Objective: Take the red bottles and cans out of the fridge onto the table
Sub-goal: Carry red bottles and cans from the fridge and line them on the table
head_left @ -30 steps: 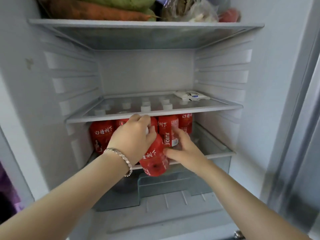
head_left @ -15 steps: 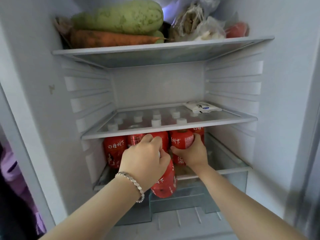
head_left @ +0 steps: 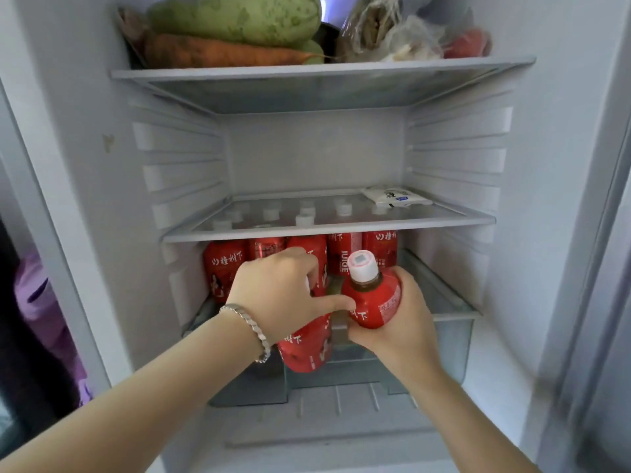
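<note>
Gripping a red bottle (head_left: 307,346) near its top, the left hand (head_left: 280,295) had its fingers curled round it, and the bottle hung tilted in front of the lowest shelf, base downward. Just beside it, the right hand (head_left: 403,322) cupped a second red bottle (head_left: 375,298) from below, fingers wrapped round its body and its white cap (head_left: 362,266) pointing up. A silver bracelet (head_left: 249,326) sat on the left wrist. Behind both hands a row of red bottles (head_left: 223,264) stood upright inside the fridge (head_left: 314,155), under a glass shelf (head_left: 327,234) through which their white caps showed. A white packet (head_left: 392,196) lay at that shelf's back right corner. On the top shelf (head_left: 307,73) lay a green squash (head_left: 239,18), a carrot (head_left: 222,51) in front of it, and crumpled plastic bags (head_left: 386,32) to the right. Below the bottles sat a clear drawer (head_left: 454,339). Purple cloth (head_left: 37,302) showed left of the fridge.
</note>
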Motion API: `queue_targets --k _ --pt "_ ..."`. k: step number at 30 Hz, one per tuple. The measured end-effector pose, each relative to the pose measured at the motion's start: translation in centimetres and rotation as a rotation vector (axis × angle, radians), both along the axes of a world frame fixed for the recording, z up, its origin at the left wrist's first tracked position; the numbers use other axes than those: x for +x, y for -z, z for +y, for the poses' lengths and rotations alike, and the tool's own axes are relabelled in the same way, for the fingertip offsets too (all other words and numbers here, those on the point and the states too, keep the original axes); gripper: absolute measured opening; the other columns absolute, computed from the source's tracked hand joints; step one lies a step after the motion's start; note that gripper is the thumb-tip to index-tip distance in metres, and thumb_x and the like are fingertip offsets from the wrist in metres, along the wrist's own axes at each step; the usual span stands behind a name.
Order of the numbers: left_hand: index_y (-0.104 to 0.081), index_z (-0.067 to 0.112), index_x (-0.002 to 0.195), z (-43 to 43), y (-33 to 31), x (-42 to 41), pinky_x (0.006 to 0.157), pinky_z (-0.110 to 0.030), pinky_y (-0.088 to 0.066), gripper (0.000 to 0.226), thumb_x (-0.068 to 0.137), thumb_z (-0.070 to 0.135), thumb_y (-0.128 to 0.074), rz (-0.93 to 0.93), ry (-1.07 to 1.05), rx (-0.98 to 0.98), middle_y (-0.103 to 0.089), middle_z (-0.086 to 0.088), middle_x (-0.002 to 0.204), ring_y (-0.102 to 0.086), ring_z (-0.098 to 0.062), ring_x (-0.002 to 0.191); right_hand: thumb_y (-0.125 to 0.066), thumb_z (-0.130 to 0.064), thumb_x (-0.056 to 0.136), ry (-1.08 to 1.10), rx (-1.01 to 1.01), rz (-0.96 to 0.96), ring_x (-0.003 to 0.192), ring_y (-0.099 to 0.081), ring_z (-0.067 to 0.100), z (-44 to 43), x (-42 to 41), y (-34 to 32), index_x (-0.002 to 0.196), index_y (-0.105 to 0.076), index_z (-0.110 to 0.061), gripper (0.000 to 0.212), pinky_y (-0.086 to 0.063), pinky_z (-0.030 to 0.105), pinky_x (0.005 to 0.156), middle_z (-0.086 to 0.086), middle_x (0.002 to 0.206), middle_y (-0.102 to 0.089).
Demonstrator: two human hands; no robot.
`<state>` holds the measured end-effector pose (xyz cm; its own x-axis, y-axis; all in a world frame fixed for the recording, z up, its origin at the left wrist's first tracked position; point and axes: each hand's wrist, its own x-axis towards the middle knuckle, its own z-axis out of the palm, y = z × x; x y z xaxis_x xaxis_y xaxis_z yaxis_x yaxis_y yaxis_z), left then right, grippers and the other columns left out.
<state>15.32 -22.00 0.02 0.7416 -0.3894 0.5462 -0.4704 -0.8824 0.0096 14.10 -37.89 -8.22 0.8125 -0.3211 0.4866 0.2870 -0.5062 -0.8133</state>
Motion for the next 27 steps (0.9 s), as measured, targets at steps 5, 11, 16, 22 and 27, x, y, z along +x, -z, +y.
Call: queue_targets --k 5,11,16,22,27 --pt "-0.044 0.032 0.082 1.5 1.1 -1.6 0.064 -0.022 -0.044 0.062 0.047 0.083 -0.054 0.198 0.017 -0.123 -0.057 0.015 0.069 -0.055 -0.003 0.067 -0.087 -0.03 0.048 -0.082 -0.346 -0.026 0.102 -0.055 0.007 0.8 -1.4 -1.0 0.129 -0.046 -0.032 0.09 -0.049 0.028 0.082 -0.021 0.116 -0.045" --pt "-0.044 0.033 0.084 3.8 3.0 -2.3 0.067 -0.024 -0.047 0.052 0.058 0.078 -0.052 0.306 0.012 -0.238 -0.059 0.016 0.071 -0.058 -0.003 0.07 -0.083 -0.039 0.056 -0.319 -0.588 0.078 0.116 -0.049 0.002 3.3 -1.8 -1.4 0.138 -0.035 -0.034 0.095 -0.037 0.014 0.088 -0.022 0.132 -0.043" --pt "-0.051 0.03 0.082 5.0 4.2 -1.9 0.072 -0.026 -0.047 0.044 0.07 0.071 -0.041 0.239 -0.049 -0.216 -0.057 0.017 0.071 -0.057 -0.008 0.075 -0.082 -0.04 0.059 -0.365 -0.623 0.11 0.111 -0.052 0.004 4.9 -1.2 -0.7 0.134 -0.035 -0.036 0.089 -0.04 0.015 0.085 -0.021 0.127 -0.044" --pt "-0.048 0.023 0.073 6.6 4.6 -1.8 0.064 -0.023 -0.041 0.047 0.072 0.069 -0.038 0.133 -0.112 -0.236 -0.06 0.011 0.07 -0.052 -0.008 0.066 -0.067 -0.056 0.075 -0.556 -0.073 0.164 0.11 -0.052 -0.001 4.8 1.8 -2.7 0.127 -0.046 -0.036 0.06 -0.045 0.005 0.084 -0.013 0.121 -0.051" --pt "-0.047 0.023 0.068 7.9 4.5 -1.9 0.063 -0.021 -0.045 0.049 0.073 0.071 -0.039 0.14 -0.157 -0.235 -0.061 0.01 0.068 -0.058 -0.007 0.067 -0.072 -0.026 0.082 -0.216 0.182 0.143 0.115 -0.053 0.016 5.7 9.3 -4.6 0.133 -0.046 -0.009 0.06 -0.044 0.025 0.091 0.004 0.127 -0.051"
